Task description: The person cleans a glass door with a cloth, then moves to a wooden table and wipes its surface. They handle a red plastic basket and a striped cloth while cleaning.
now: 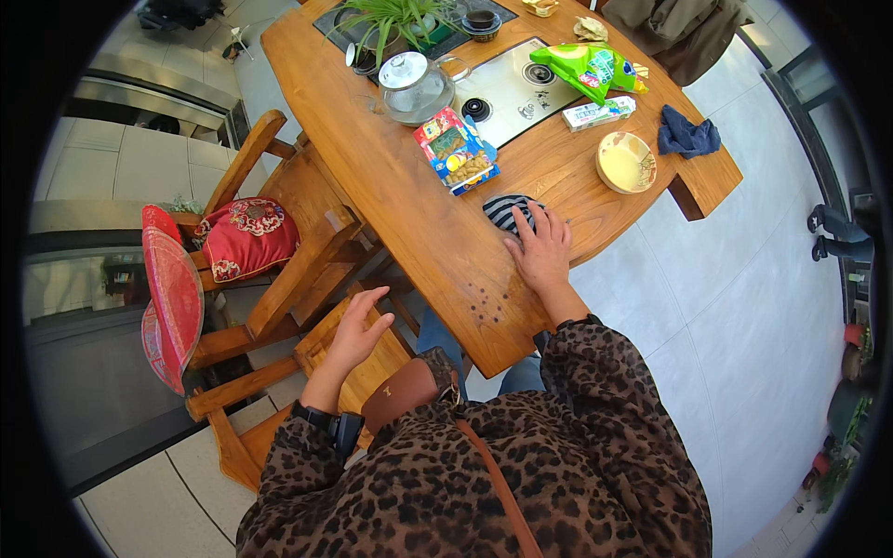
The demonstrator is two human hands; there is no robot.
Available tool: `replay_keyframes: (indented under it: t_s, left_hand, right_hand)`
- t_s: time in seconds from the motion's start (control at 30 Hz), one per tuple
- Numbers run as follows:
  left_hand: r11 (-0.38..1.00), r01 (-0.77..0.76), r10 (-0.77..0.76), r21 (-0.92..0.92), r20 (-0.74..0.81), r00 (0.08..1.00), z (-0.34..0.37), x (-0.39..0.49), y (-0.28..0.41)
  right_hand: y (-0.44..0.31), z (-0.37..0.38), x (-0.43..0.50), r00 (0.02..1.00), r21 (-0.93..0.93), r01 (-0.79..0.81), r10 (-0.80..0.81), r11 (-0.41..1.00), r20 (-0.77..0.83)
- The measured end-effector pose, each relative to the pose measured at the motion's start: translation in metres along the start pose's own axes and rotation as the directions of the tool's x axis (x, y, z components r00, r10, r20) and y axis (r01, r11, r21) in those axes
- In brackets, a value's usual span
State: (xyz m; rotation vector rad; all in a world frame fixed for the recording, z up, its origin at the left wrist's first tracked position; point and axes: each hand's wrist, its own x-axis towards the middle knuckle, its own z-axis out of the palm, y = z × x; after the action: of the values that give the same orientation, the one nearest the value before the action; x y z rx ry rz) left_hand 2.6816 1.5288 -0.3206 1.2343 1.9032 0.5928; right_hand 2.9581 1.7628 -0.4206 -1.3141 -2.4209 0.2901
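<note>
My right hand rests on a striped dark-and-grey cloth item on the wooden table; whether its fingers grip the cloth I cannot tell. My left hand is held in the air left of the table edge, fingers apart and holding nothing. Small dark spots lie on the wood near the table's corner. Beyond the striped cloth are a colourful snack box, a patterned bowl, a white carton and a crumpled dark blue cloth.
A glass kettle stands beside a built-in metal tea stove. A green snack bag, stacked dark cups and a leafy plant are farther back. Wooden chairs, one with a red cushion, stand left.
</note>
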Motion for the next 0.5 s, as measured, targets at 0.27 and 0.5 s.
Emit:
replay_keyframes:
  t_s: [0.27, 0.5]
  left_hand:
    - [0.928, -0.327, 0.244, 0.181, 0.368, 0.897, -0.048, 0.157, -0.021]
    - [0.822, -0.542, 0.493, 0.172, 0.262, 0.830, -0.088, 0.216, -0.068]
  right_hand:
    - [-0.018, 0.009, 0.009, 0.989, -0.060, -0.125, 0.120, 0.990, -0.083]
    - [-0.103, 0.037, 0.001, 0.957, -0.076, -0.280, 0.272, 0.957, -0.096]
